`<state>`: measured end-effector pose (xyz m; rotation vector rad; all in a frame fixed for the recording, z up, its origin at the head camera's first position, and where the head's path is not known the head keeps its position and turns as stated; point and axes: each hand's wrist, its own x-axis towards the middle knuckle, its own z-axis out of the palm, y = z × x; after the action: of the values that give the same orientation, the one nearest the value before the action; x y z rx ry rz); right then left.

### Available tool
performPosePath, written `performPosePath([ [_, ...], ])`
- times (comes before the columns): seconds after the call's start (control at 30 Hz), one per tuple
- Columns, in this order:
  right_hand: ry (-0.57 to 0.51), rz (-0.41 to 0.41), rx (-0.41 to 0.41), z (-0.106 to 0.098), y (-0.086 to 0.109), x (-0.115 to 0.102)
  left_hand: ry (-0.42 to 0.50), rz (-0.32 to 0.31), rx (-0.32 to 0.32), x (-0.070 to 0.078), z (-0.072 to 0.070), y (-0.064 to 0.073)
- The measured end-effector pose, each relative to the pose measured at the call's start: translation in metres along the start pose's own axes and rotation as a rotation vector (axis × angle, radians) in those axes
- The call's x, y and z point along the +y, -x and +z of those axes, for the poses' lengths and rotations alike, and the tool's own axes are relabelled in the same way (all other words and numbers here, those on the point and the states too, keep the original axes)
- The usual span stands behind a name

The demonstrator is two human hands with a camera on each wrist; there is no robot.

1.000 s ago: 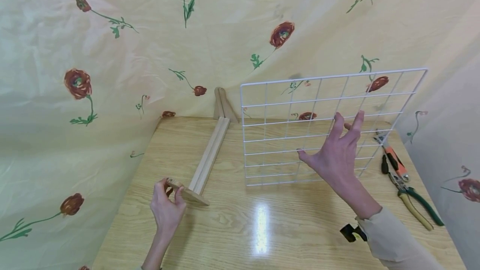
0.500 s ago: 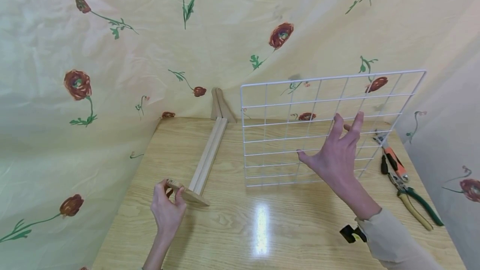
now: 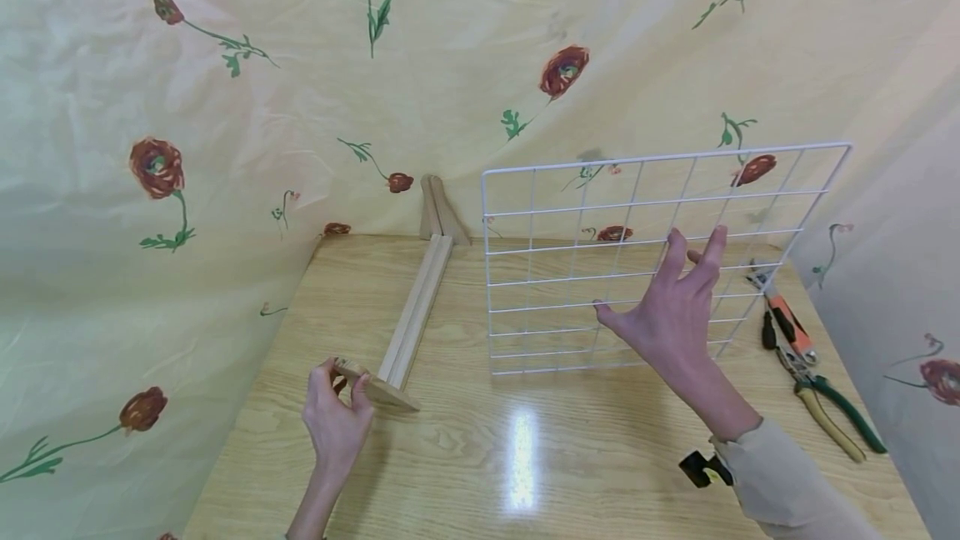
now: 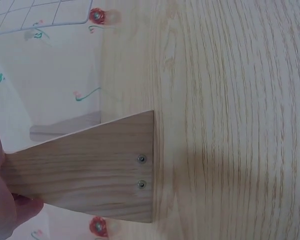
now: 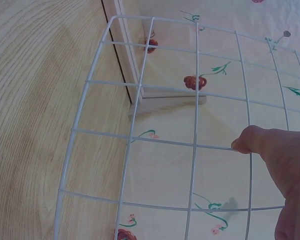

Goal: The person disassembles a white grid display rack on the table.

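My left hand (image 3: pixel 337 423) pinches the top of the near wooden end piece (image 4: pixel 90 170), a tapered board with two screw heads near its wide base. From it a grooved wooden bar (image 3: pixel 420 307) runs back to a matching far end piece (image 3: pixel 442 211) by the floral backdrop; together they form a low stand on the table. My right hand (image 3: pixel 667 307) holds a white wire grid panel (image 3: pixel 551 281) upright to the right of the stand, fingers spread across the wires. In the right wrist view the thumb (image 5: pixel 250 139) lies at a wire crossing.
Pliers with green and yellow handles (image 3: pixel 832 415) lie at the table's right side. Beyond them is a tool with orange and black handles (image 3: pixel 791 327). Floral cloth (image 3: pixel 300 65) hangs behind and beside the wood-grain table (image 3: pixel 450 473).
The stand's far end has shifted slightly to the left. The grid's upper right corner has moved a touch left and down; both hands keep their hold.
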<state>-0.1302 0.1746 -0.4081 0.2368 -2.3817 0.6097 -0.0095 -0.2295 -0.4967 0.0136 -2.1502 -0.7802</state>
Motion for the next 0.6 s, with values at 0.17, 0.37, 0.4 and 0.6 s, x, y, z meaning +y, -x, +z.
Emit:
performPosePath([
  [0.17, 0.001, -0.003, 0.0, -0.0006, 0.0005, 0.0008, -0.004, 0.001, 0.003, 0.0008, 0.0004, 0.0003],
  [0.37, 0.007, -0.015, -0.003, -0.0009, 0.0003, 0.0021, -0.01, 0.0, 0.011, 0.0013, 0.0014, 0.0007],
  [0.4, 0.005, -0.016, -0.002, -0.0007, 0.0003, 0.0023, -0.011, 0.003, 0.014, 0.0015, 0.0015, 0.0005],
  [0.6, 0.005, -0.016, 0.001, -0.0005, 0.0005, 0.0026, -0.017, 0.018, 0.032, 0.0014, 0.0028, 0.0009],
])
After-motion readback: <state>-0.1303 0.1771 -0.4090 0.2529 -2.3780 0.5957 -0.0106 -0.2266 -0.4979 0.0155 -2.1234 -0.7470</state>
